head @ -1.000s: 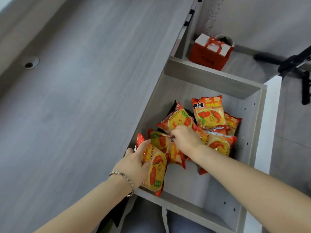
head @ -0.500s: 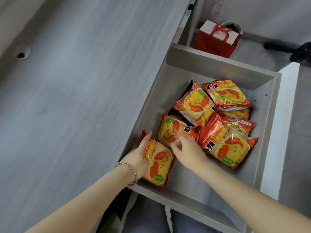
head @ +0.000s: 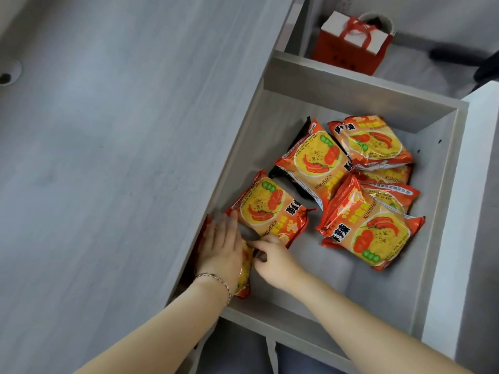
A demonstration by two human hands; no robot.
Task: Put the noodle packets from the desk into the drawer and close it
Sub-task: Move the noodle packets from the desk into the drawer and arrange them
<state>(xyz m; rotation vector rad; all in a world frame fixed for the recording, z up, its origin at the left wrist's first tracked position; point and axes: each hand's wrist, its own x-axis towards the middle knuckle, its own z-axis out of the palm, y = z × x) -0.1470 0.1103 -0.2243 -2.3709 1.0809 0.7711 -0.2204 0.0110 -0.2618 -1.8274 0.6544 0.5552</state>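
Note:
The grey drawer (head: 359, 93) stands pulled out beside the desk (head: 121, 157), with several orange noodle packets in it. One packet (head: 244, 268) lies at the drawer's near left corner under my left hand (head: 221, 252), which rests flat on it with fingers spread. My right hand (head: 272, 259) pinches that packet's right edge. Just beyond the hands lies another packet (head: 270, 209). A large packet (head: 370, 228) sits at the right, and more packets (head: 370, 143) are piled toward the back. No packets show on the desk top.
The drawer's white front panel (head: 456, 238) runs along the right. On the floor beyond the drawer stands a red and white gift bag (head: 351, 44). A cable hole (head: 8, 74) is in the desk at far left. Dark chair legs (head: 459, 56) lie at top right.
My left hand has pressed its packet down flat into the near left corner. My right hand has come back from the middle packets to that packet's edge. The pile has spread out.

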